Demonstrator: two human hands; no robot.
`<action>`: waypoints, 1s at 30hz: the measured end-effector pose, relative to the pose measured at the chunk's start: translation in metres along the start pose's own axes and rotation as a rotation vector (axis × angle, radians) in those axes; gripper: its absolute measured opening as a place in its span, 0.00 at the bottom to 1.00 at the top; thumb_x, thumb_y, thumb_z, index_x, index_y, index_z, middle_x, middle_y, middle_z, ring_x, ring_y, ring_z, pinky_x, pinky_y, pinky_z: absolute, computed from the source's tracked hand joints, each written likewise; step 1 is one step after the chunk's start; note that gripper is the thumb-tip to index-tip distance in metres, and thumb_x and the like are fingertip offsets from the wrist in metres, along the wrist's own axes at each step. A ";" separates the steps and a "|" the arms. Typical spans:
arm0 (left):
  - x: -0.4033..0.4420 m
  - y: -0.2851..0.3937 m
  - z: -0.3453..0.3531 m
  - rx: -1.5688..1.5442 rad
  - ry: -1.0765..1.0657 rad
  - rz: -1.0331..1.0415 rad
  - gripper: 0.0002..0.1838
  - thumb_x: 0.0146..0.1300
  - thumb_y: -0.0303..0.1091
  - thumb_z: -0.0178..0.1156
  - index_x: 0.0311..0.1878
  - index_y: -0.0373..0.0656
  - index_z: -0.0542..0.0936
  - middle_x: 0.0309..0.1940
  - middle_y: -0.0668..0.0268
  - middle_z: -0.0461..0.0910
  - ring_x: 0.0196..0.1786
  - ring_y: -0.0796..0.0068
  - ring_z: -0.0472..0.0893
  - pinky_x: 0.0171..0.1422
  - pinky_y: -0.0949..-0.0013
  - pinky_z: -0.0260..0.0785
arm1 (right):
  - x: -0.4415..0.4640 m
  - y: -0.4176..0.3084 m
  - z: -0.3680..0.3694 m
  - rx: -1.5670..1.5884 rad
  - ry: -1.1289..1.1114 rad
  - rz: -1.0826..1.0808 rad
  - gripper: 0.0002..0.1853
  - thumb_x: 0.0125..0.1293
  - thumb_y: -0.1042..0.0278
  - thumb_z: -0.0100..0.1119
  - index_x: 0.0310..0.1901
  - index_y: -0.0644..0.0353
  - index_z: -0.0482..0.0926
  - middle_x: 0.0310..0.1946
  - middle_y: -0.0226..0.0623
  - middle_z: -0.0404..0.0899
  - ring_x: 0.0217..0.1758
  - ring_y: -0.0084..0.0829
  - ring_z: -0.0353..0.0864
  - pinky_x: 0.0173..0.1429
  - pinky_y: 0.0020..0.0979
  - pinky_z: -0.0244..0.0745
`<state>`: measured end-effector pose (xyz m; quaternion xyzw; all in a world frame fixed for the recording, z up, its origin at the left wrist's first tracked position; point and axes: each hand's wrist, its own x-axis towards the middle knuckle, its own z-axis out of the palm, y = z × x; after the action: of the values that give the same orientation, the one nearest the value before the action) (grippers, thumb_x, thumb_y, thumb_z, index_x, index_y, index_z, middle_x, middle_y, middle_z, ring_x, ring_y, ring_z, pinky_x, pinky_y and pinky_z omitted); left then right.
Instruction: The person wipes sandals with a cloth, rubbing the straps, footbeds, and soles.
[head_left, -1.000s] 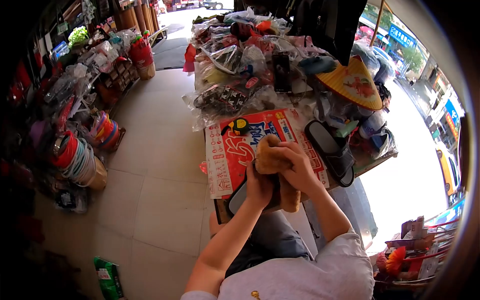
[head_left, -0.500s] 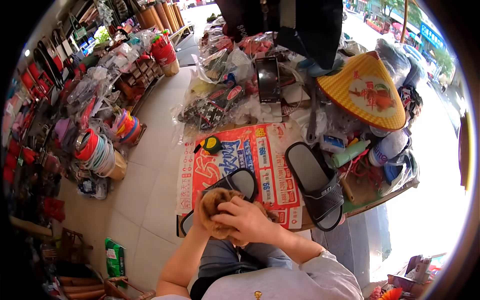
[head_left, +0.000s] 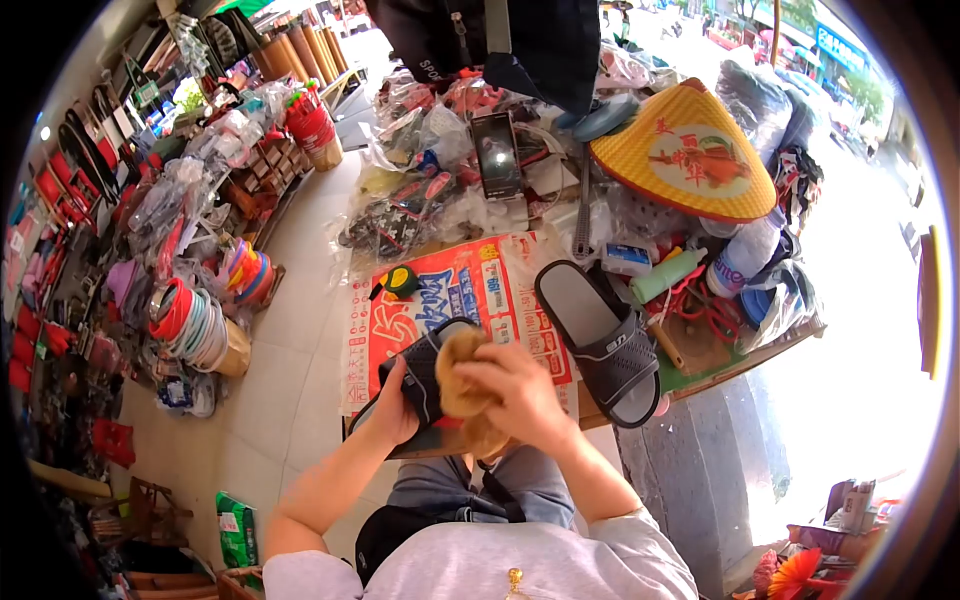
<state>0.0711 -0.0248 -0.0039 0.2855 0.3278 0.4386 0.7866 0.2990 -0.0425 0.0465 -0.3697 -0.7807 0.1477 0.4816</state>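
A black slide sandal (head_left: 424, 362) with a grey-lined footbed lies at the front of the table. My left hand (head_left: 398, 412) grips its near left side, thumb upright beside the strap, other fingers partly hidden. My right hand (head_left: 522, 395) is closed around a brown fuzzy cloth (head_left: 462, 370) held against the right side of that sandal; part of the cloth hangs below. To the right lies another black slide sandal (head_left: 612, 348), apart from both hands. Under them is a red printed sheet (head_left: 390, 325) with a yellow-and-black tape measure (head_left: 400, 282) on it.
Behind the sheet are plastic-wrapped goods, a phone (head_left: 497, 160) and a yellow conical hat (head_left: 640, 150). On the right stand a green bottle (head_left: 668, 275) and a wooden-handled tool (head_left: 667, 345). Crowded shelves with colored bands (head_left: 190, 315) line the left.
My left hand has left the cloth and taken hold of the left sandal. The cloth, previously bunched between both hands, is now in my right hand alone at the sandal. The view has shifted.
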 end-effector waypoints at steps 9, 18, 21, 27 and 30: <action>0.008 0.003 -0.006 -0.172 -0.267 -0.037 0.42 0.76 0.66 0.31 0.71 0.36 0.66 0.64 0.53 0.75 0.65 0.56 0.77 0.72 0.56 0.68 | -0.050 -0.060 0.073 -0.036 -0.121 0.061 0.22 0.48 0.77 0.65 0.49 0.51 0.84 0.49 0.39 0.75 0.57 0.48 0.76 0.57 0.42 0.78; 0.013 -0.002 0.002 -0.363 -0.176 0.067 0.38 0.76 0.65 0.36 0.67 0.39 0.71 0.66 0.55 0.74 0.63 0.56 0.78 0.70 0.53 0.70 | -0.018 -0.056 0.050 0.061 0.270 0.182 0.27 0.48 0.87 0.56 0.51 0.55 0.84 0.53 0.45 0.77 0.58 0.50 0.78 0.60 0.41 0.76; 0.031 -0.014 -0.034 -0.447 -0.491 -0.155 0.42 0.73 0.68 0.38 0.70 0.37 0.67 0.65 0.50 0.74 0.64 0.54 0.77 0.70 0.53 0.71 | -0.028 -0.053 0.084 -0.098 -0.005 0.144 0.25 0.49 0.83 0.58 0.52 0.55 0.82 0.50 0.49 0.74 0.58 0.54 0.75 0.60 0.44 0.75; 0.025 -0.008 -0.023 -0.344 -0.304 -0.096 0.38 0.74 0.66 0.40 0.67 0.40 0.71 0.59 0.54 0.79 0.58 0.56 0.81 0.64 0.55 0.75 | -0.055 -0.066 0.062 0.146 -0.191 0.155 0.26 0.47 0.85 0.59 0.51 0.57 0.83 0.52 0.45 0.74 0.61 0.49 0.75 0.63 0.39 0.74; 0.021 -0.013 -0.018 -0.437 -0.403 -0.123 0.35 0.77 0.62 0.40 0.69 0.41 0.69 0.64 0.58 0.76 0.65 0.59 0.77 0.70 0.56 0.71 | -0.025 -0.053 0.048 0.046 0.142 0.206 0.25 0.46 0.87 0.57 0.50 0.60 0.83 0.54 0.46 0.75 0.60 0.47 0.76 0.64 0.37 0.72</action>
<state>0.0723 -0.0090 -0.0298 0.1706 0.0796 0.3848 0.9036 0.2409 -0.0904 0.0377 -0.4463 -0.6989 0.1876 0.5264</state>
